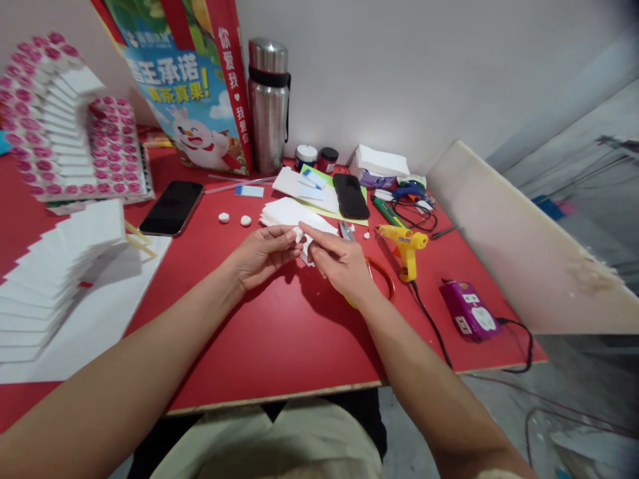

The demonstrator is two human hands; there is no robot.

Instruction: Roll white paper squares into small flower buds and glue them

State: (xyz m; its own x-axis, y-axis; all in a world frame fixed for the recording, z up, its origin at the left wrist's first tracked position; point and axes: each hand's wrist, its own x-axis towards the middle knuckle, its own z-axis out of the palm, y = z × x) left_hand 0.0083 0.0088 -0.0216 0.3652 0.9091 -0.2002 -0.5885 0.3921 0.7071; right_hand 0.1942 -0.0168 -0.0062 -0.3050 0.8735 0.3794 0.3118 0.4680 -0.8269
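Observation:
Between the fingertips of my left hand (267, 254) is a small white crumpled paper piece (299, 234), pinched by thumb and forefinger. The fingers of my right hand (342, 261) are closed at its other side, touching it; whether they grip it too is hard to make out. Behind and below my hands lies a stack of white paper sheets (287, 211). Two small white rolled pieces, a left one (223, 217) and a right one (245, 221), rest on the red table. Scissors (382, 276) with orange handles lie partly hidden under my right hand.
A yellow glue gun (407, 249) and a purple power socket (469, 311) with cords are at right. Two phones, one on the left (172, 207) and one at the back (351, 196), lie flat. A steel flask (269, 106) stands behind. Left are a folded white paper structure (60, 273) and a pink-dotted model (30, 123).

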